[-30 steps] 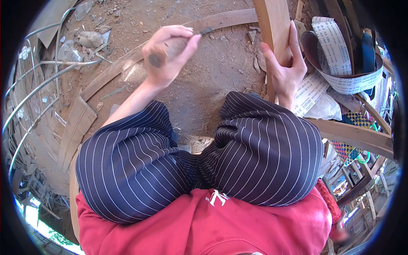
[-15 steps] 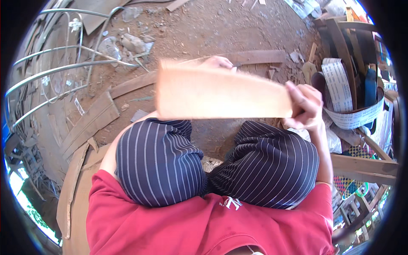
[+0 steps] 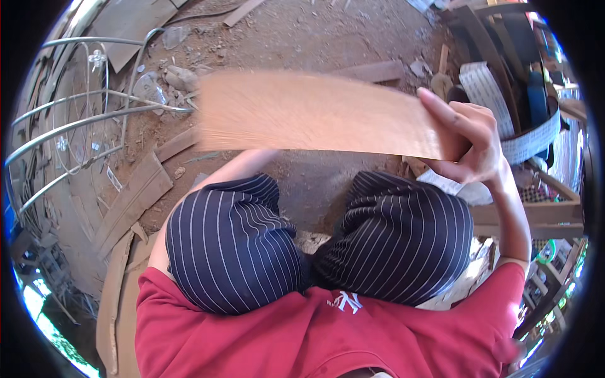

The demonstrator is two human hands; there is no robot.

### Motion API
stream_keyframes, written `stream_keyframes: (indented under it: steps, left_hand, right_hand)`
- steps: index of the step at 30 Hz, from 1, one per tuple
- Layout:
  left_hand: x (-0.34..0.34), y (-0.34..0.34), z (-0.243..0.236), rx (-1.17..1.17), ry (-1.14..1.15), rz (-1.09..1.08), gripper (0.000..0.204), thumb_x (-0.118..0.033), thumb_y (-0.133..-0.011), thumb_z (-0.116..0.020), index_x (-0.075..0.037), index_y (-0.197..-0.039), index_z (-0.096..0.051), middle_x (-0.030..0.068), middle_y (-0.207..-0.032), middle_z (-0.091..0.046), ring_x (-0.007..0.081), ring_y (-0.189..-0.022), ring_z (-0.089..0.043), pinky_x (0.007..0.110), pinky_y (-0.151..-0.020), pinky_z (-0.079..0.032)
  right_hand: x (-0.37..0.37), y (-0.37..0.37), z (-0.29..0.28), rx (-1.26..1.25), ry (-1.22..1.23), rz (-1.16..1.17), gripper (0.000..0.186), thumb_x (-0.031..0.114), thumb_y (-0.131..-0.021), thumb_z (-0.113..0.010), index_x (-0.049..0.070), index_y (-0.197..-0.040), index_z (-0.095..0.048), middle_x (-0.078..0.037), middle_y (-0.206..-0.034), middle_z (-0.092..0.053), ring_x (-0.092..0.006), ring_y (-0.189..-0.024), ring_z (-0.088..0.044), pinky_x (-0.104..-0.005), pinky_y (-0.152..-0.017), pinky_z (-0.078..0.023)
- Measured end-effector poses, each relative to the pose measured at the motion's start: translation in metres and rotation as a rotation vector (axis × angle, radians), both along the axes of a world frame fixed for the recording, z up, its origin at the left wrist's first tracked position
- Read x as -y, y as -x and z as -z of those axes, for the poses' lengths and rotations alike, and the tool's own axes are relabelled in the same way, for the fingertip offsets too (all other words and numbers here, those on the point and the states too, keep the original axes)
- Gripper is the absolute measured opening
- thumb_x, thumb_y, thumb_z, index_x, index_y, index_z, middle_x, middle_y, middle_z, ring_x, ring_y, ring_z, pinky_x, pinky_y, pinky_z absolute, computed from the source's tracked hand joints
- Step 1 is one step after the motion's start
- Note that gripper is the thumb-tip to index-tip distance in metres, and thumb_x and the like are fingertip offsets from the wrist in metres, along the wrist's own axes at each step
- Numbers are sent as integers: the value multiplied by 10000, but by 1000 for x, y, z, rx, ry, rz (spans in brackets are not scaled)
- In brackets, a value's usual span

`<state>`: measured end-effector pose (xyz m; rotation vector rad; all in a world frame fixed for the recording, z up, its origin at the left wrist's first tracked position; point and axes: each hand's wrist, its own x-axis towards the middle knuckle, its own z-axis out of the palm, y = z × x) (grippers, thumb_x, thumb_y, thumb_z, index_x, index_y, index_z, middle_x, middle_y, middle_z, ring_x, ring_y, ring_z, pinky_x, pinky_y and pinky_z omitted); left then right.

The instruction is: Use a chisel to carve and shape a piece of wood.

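Note:
A light brown wooden board (image 3: 309, 113), long and slightly tapered, is raised above my knees, its broad face toward me. My right hand (image 3: 471, 135) is closed on its right end, with the thumb side along the upper edge. The board's left end is free in view and a little blurred. My left forearm (image 3: 233, 169) reaches forward past my left knee and goes behind the board. The board hides my left hand, so its fingers and any contact cannot be made out.
At the left stands a bent metal tube frame (image 3: 75, 129). Flat wood pieces (image 3: 135, 195) and plastic scraps lie on the dirt floor (image 3: 302, 31). To the right are a curled printed strip (image 3: 535, 138), upright dark boards (image 3: 488, 60) and a wooden beam (image 3: 535, 217).
The board has come up closer to me, with its right end shifted rightward along with my right hand. My left hand, partly visible behind the board before, is now hidden.

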<state>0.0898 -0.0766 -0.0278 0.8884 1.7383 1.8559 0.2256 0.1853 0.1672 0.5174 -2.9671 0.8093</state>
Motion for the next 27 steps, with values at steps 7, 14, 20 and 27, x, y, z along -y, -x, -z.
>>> stream_keyframes:
  steps: [7, 14, 20, 27]
  left_hand:
    - [-16, 10, -12, -238, 126, -275, 137, -57, -851, -743, -58, -966, -668, 39, -927, -694, 144, -806, -683, 287, -714, -548]
    - [-5, 21, -11, -117, 67, -177, 203, -120, -849, -794, -36, -974, -658, 81, -970, -708, 131, -822, -676, 265, -719, -549]
    - [3, 37, -10, -269, 367, -31, 320, -197, -875, -782, -31, -1122, -662, 98, -1012, -709, 152, -927, -673, 313, -811, -552]
    - [18, 40, 40, -220, 203, 67, 427, -223, -931, -703, -52, -1304, -583, 126, -1255, -629, 207, -1164, -589, 383, -985, -476]
  right_hand:
    - [-1, -7, 19, 30, -159, -38, 846, 350, -619, -716, 177, -1433, -563, -42, -569, -477, -227, -485, -486, -390, -517, -423]
    - [-5, -23, 14, -117, 300, 475, 875, 253, -652, -768, -58, -1424, -498, -210, -997, -707, -258, -708, -661, -359, -733, -523]
    - [-9, -27, 21, -144, 65, 284, 887, 209, -653, -785, -55, -1441, -476, -206, -1048, -714, -226, -762, -688, -350, -770, -534]
    - [11, 0, 40, -103, -112, 95, 849, 248, -690, -761, 212, -1490, -479, -26, -662, -602, -156, -533, -570, -336, -563, -557]
